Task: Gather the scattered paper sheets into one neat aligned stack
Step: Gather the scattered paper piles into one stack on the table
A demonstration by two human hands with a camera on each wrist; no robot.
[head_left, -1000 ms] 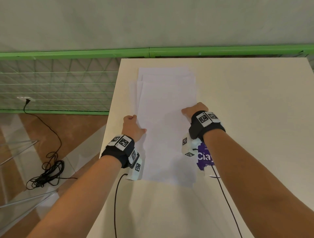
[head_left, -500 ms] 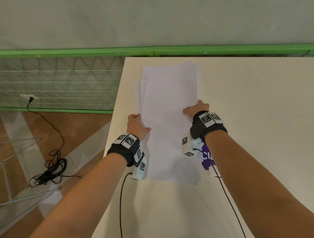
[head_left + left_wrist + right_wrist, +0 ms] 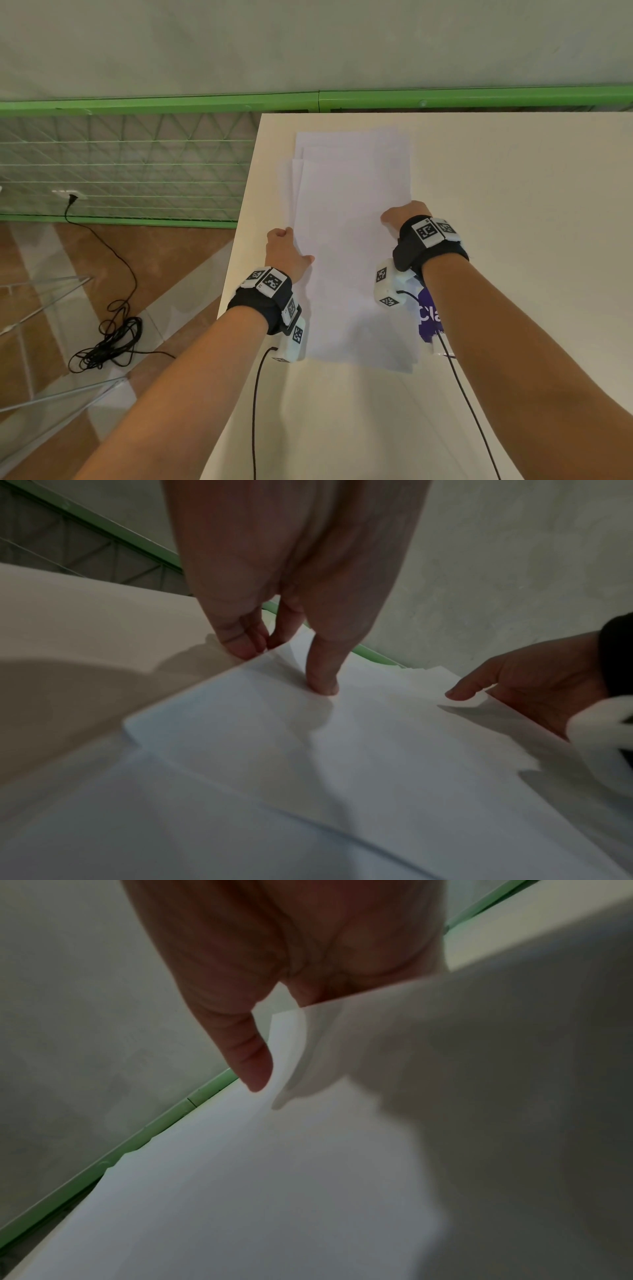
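A stack of white paper sheets (image 3: 349,240) lies lengthwise on the cream table (image 3: 513,205). Its far ends are still stepped, and a few sheets stick out along the left side. My left hand (image 3: 286,250) holds the stack's left edge. Its thumb (image 3: 322,680) presses on top while the curled fingers (image 3: 240,645) sit against the edge. My right hand (image 3: 404,214) grips the right edge. Its thumb (image 3: 253,1064) lies on top of the paper stack (image 3: 240,1177), and the raised edge hides the fingers beneath.
A purple printed card (image 3: 428,315) lies under my right wrist beside the stack. The table's left edge (image 3: 236,260) runs close to my left hand. Beyond it is a floor with a coiled black cable (image 3: 109,339). A green rail (image 3: 171,104) runs along the far wall.
Both hands have stayed at the stack's sides. The sheets' right edges have drawn closer into one line, and the far ends overlap more than a second ago.
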